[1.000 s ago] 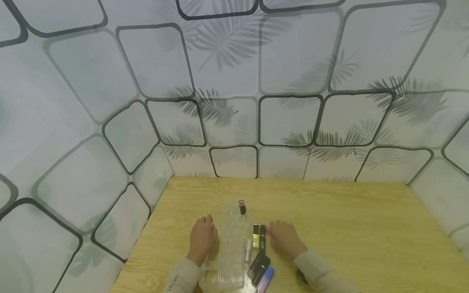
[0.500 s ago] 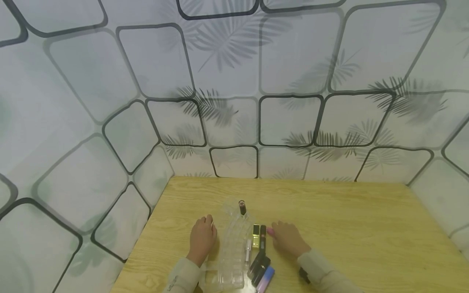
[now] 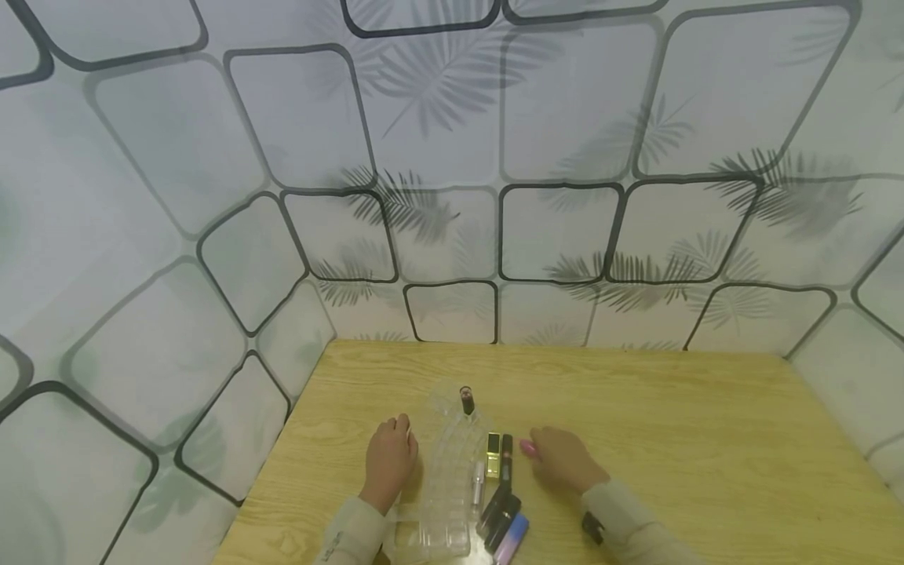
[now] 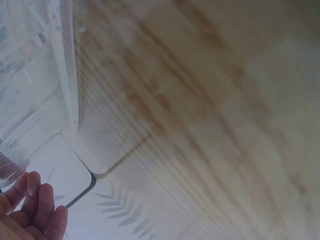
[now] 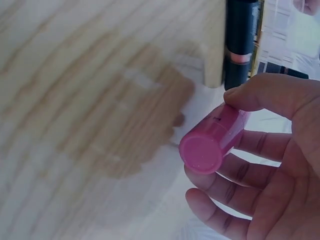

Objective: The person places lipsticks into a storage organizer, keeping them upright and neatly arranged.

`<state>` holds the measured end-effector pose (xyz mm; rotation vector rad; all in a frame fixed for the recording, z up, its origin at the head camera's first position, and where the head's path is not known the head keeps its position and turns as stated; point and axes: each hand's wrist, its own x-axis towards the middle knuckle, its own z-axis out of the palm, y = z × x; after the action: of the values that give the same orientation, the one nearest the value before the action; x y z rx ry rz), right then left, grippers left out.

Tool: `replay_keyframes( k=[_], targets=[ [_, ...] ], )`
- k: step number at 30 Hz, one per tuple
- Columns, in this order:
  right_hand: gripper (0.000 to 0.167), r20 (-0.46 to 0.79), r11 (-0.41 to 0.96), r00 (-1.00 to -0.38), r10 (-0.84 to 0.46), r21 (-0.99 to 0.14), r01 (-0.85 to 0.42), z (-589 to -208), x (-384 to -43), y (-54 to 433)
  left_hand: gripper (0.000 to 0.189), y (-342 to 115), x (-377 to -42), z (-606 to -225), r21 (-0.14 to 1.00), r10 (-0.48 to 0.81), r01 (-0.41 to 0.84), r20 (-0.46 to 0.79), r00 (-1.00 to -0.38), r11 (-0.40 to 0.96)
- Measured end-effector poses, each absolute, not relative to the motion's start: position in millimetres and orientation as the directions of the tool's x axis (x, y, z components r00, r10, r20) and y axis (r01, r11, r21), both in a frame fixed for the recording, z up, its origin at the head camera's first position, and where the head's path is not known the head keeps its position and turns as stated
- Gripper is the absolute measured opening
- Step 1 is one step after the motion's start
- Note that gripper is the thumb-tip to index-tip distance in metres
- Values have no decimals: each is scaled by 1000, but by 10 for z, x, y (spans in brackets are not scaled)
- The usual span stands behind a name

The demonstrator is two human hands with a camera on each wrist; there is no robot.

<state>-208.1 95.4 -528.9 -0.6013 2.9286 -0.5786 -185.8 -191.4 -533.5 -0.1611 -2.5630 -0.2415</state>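
Observation:
A clear plastic lipstick organizer (image 3: pixel 446 486) with rows of compartments lies on the table, a dark lipstick (image 3: pixel 467 400) standing at its far end. My left hand (image 3: pixel 391 463) is at the organizer's left side; in the left wrist view its curled fingers (image 4: pixel 45 205) pinch a clear rounded edge, with a fingertip showing through the plastic. To the right of the organizer, my right hand (image 3: pixel 565 459) holds a pink lipstick (image 5: pixel 210 142) between thumb and fingers, its round end facing the wrist camera. A black tube (image 3: pixel 506 459) and a black-and-gold lipstick (image 3: pixel 493 455) lie between that hand and the organizer.
Along the organizer's right side lie a clear silvery tube (image 3: pixel 478 482), two dark tubes (image 3: pixel 503 524) and a blue-purple tube (image 3: pixel 512 540). A small dark object (image 3: pixel 592 527) sits beside the right sleeve. Patterned walls (image 3: pixel 452 235) surround the wooden table (image 3: pixel 671 416).
My right hand has moved slightly right, taking the pink lipstick away from the black tube. More of the dark object by the right sleeve shows. The left hand stays put.

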Motion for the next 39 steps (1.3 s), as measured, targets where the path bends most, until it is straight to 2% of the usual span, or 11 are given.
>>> replay_keyframes(
  k=[9, 19, 32, 39],
  targets=[
    [26, 22, 827, -909, -415, -408, -387, -5224, -2156, 973, 14, -1923, -1869, -5351, 146, 56, 151, 513, -856, 978],
    [29, 38, 730, -882, -469, -545, -412, -5013, -2171, 978, 14, -1928, -1871, -5356, 155, 49, 146, 504, -862, 977],
    [12, 39, 535, -792, -609, -717, -446, -4727, -2131, 1014, 13, -1929, -1877, -5358, 162, 46, 149, 513, -857, 976],
    [9, 177, 440, -751, -636, -716, -542, -4684, -2145, 979, 13, -1931, -1880, -5369, 160, 45, 147, 513, -857, 976]
  ],
)
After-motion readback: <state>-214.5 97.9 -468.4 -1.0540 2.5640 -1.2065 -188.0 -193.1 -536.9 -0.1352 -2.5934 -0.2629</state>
